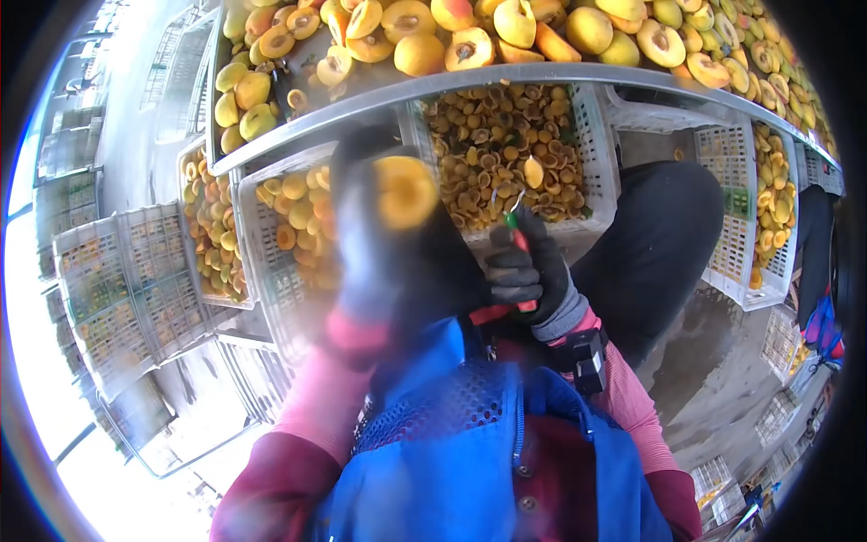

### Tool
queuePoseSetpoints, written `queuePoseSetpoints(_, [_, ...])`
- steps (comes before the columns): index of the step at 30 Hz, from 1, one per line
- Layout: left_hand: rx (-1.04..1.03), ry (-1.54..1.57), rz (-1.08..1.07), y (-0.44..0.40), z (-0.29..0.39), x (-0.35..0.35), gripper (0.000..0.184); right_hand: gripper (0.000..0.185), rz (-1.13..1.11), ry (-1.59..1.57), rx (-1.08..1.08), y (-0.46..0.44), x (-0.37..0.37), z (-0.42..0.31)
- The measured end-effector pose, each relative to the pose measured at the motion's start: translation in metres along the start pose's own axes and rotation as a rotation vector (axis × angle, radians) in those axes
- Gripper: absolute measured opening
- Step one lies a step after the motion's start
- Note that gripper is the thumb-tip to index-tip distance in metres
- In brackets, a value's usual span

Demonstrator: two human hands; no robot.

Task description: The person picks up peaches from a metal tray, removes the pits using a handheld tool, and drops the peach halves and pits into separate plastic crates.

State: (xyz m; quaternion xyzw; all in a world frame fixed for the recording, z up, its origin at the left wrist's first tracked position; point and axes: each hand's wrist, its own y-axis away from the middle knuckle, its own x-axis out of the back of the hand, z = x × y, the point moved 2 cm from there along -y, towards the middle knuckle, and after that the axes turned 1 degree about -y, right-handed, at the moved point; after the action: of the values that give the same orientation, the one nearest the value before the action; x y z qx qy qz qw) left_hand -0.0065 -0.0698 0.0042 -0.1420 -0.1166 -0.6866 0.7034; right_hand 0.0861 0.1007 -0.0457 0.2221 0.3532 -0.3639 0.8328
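Note:
My left hand (pixel 363 239), dark-gloved and smeared by motion, holds up a halved yellow peach (pixel 406 192) with its cut face showing. In my right hand (pixel 531 266), also dark-gloved, the fingers wrap round a pitting tool (pixel 521 242) with a red and green handle. Its thin metal tip points up toward the crate of pits (pixel 596 154). Just above that tip appears a yellowish peach pit (pixel 534 172); whether it touches the tool I cannot tell. The left fingertips are blurred.
A metal-edged table (pixel 361 98) heaped with whole and halved peaches spans the top. Beneath it, crates of peaches (pixel 293 212) stand to the left and another crate (pixel 725 203) to the right. Stacked crates (pixel 135 285) fill the far left. My knees flank the pit crate.

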Motion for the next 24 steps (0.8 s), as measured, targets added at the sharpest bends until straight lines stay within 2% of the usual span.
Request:
queuePoseSetpoints(1, [-0.552, -0.548, 0.112, -0.004, -0.015, 0.026, 0.034, 0.051, 0.015, 0.08, 0.003, 0.001, 0.002, -0.003])
queuePoseSetpoints(2, [-0.299, -0.272, 0.101, -0.021, -0.009, 0.047, 0.035, 0.051, 0.023, 0.162, 0.006, 0.001, 0.002, -0.006])
queuePoseSetpoints(4, [-0.041, -0.528, 0.092, -0.048, -0.007, 0.082, 0.037, 0.05, 0.035, 0.294, 0.021, 0.001, -0.005, -0.011])
queuePoseSetpoints(5, [-0.032, -1.062, 0.111, -0.059, -0.005, 0.091, 0.039, 0.05, 0.04, 0.298, 0.022, 0.0, -0.006, -0.012])
queuePoseSetpoints(6, [-0.309, -1.152, 0.154, -0.068, -0.001, 0.092, 0.035, 0.051, 0.048, 0.3, 0.021, -0.002, -0.003, -0.015])
queuePoseSetpoints(7, [-0.268, -1.015, 0.217, -0.069, -0.004, 0.085, 0.034, 0.051, 0.059, 0.299, 0.021, -0.005, 0.001, -0.019])
queuePoseSetpoints(9, [-0.219, -0.832, 0.162, -0.077, 0.041, 0.034, 0.034, 0.049, 0.112, 0.295, 0.013, -0.008, 0.011, -0.023])
queuePoseSetpoints(11, [-0.304, -0.795, -0.003, -0.097, 0.061, -0.011, 0.039, 0.047, 0.231, 0.316, 0.069, -0.01, 0.017, -0.029])
queuePoseSetpoints(13, [-0.327, -1.042, -0.113, -0.131, 0.053, -0.047, 0.048, 0.045, 0.3, 0.409, 0.143, -0.006, 0.009, -0.031])
queuePoseSetpoints(16, [-0.365, -1.145, -0.254, -0.189, 0.006, -0.078, 0.054, 0.044, 0.386, 0.497, 0.3, -0.001, -0.006, -0.033])
queuePoseSetpoints(17, [-0.096, -1.156, -0.5, -0.203, 0.023, -0.08, 0.062, 0.044, 0.413, 0.517, 0.356, 0.0, -0.007, -0.035])
queuePoseSetpoints(19, [-0.087, -0.884, -0.608, -0.205, 0.03, -0.072, 0.062, 0.044, 0.441, 0.534, 0.383, 0.001, -0.004, -0.043])
queuePoseSetpoints(21, [-0.459, -0.75, -0.341, -0.183, 0.023, -0.06, 0.055, 0.044, 0.455, 0.576, 0.412, -0.002, -0.005, -0.05])
queuePoseSetpoints(22, [-0.327, -0.734, -0.296, -0.165, 0.047, -0.059, 0.05, 0.045, 0.462, 0.606, 0.429, -0.003, -0.009, -0.051])
queuePoseSetpoints(23, [-0.29, -0.371, -0.284, -0.155, 0.035, -0.053, 0.049, 0.046, 0.473, 0.639, 0.444, -0.003, -0.015, -0.051])
queuePoseSetpoints(24, [-0.252, -0.177, -0.348, -0.136, 0.046, -0.054, 0.051, 0.043, 0.498, 0.671, 0.44, -0.005, -0.028, -0.045])
